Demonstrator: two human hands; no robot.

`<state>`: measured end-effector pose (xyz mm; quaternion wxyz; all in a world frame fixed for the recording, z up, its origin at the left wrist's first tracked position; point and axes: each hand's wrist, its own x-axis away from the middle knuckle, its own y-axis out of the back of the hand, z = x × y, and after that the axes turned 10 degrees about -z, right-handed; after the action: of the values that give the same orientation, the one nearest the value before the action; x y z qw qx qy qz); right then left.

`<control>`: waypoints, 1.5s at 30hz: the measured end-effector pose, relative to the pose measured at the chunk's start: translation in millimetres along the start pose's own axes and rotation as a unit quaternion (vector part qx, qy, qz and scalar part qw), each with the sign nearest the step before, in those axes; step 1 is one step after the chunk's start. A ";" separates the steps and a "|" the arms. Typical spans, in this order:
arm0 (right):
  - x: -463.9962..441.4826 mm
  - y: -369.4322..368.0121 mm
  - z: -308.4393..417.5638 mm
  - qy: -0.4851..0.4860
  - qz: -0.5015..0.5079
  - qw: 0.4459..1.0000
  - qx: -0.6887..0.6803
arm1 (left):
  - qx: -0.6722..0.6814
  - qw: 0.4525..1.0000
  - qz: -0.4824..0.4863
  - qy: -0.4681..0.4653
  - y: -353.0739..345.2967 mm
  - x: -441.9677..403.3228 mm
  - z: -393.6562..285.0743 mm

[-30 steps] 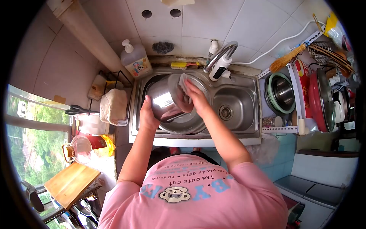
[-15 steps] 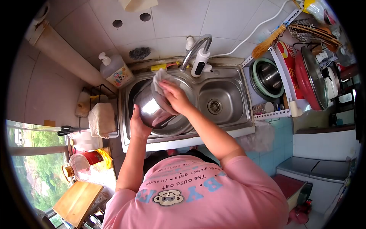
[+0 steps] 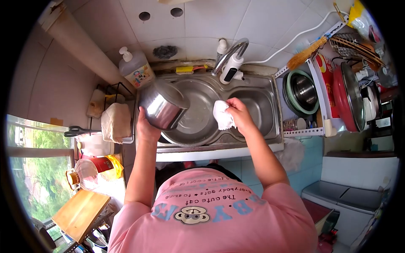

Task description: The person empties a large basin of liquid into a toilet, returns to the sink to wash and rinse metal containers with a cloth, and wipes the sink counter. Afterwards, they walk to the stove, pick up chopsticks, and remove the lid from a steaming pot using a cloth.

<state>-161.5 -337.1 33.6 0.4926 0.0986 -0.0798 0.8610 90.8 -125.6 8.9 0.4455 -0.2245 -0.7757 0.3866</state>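
A shiny metal pot (image 3: 163, 104) is tilted over the left part of the sink, and my left hand (image 3: 147, 126) grips it at its lower left side. Under and beside it, a wide metal basin (image 3: 198, 105) sits in the left sink bowl. My right hand (image 3: 239, 113) pinches a white cloth (image 3: 223, 114) between the basin and the right sink bowl (image 3: 257, 111), apart from the pot. The faucet (image 3: 232, 69) stands behind, between the two bowls.
A pump bottle (image 3: 137, 71) stands at the sink's back left corner, near a yellow brush (image 3: 184, 69). Left are a wire rack with a cloth (image 3: 116, 122), a large plastic bottle (image 3: 90, 170) and a wooden board (image 3: 81, 214). Nested bowls (image 3: 301, 92) and a red-rimmed pan (image 3: 348, 98) stand right.
My right hand has drawn the cloth off the pot and moved right with it. The pot has shifted left and turned in my left hand, uncovering more of the basin.
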 end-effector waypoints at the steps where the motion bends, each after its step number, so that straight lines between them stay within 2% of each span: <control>1: 3.2 -3.4 14.4 0.009 0.039 0.999 -0.012 | -0.008 0.999 -0.030 -0.030 7.9 -5.9 4.4; 2: 5.8 -7.3 29.0 0.018 0.077 0.997 -0.024 | -0.012 0.998 -0.038 -0.043 17.0 -9.2 8.7; 4: 5.4 -23.1 62.6 0.028 0.082 0.995 -0.040 | -0.010 0.997 -0.060 -0.041 34.1 -13.3 14.9; 6: 3.3 -37.2 107.8 0.075 0.080 0.979 -0.171 | -0.019 0.996 -0.070 -0.045 35.9 -12.7 18.5; 8: -0.8 -49.7 155.0 0.137 0.035 0.959 -0.246 | -0.034 0.993 -0.095 -0.055 24.3 -4.0 22.1; 11: -20.4 -48.2 191.5 0.209 -0.011 0.942 -0.263 | -0.038 0.992 -0.103 -0.058 20.2 3.2 23.8; 14: -59.3 -22.0 158.9 0.181 -0.098 0.953 -0.224 | -0.042 0.991 -0.111 -0.061 20.2 8.1 28.4; 16: -69.4 -5.6 127.9 0.128 -0.084 0.959 -0.237 | -0.049 0.990 -0.113 -0.070 17.8 9.8 30.5; 17: -68.2 -0.4 118.3 0.096 -0.116 0.964 -0.220 | -0.058 0.991 -0.101 -0.072 16.8 9.2 30.7; 19: -68.4 4.9 114.1 0.095 -0.100 0.962 -0.235 | -0.063 0.994 -0.065 -0.065 18.9 2.7 31.2; 24: -72.2 14.3 108.7 0.083 -0.061 0.963 -0.248 | -0.075 0.993 -0.074 -0.051 19.3 -8.3 30.7; 28: -61.7 31.7 91.7 0.073 -0.114 0.959 -0.251 | -0.043 0.998 -0.048 -0.013 13.9 -6.6 25.5; 30: -52.2 42.2 74.0 0.051 -0.146 0.958 -0.241 | -0.005 1.000 0.012 0.025 4.1 2.9 24.5; 32: -43.0 44.8 48.1 0.035 -0.158 0.958 -0.239 | -0.005 0.999 0.018 0.026 1.1 5.3 21.1; 34: -28.4 44.3 17.6 -0.041 -0.159 0.959 -0.232 | 0.006 1.000 0.024 0.017 3.5 3.5 21.6; 38: -16.7 22.2 -60.3 -0.151 -0.120 0.970 -0.147 | -0.015 0.999 -0.007 0.028 17.8 -21.0 22.2; 40: 11.5 -4.1 -62.1 -0.134 -0.051 0.985 -0.092 | -0.009 0.999 0.000 0.041 17.3 -10.6 21.5; 42: 26.4 -32.0 -47.0 -0.107 0.024 0.992 -0.056 | -0.010 1.000 0.011 0.010 16.4 -4.9 22.3; 45: 23.9 -61.0 -43.4 -0.102 0.087 0.987 -0.085 | -0.015 0.999 -0.006 0.029 15.4 -8.7 24.7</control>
<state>-124.6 -276.4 0.0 0.4114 0.1361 -0.2112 0.8761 73.9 -132.3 -15.4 0.4671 -0.2378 -0.7691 0.3658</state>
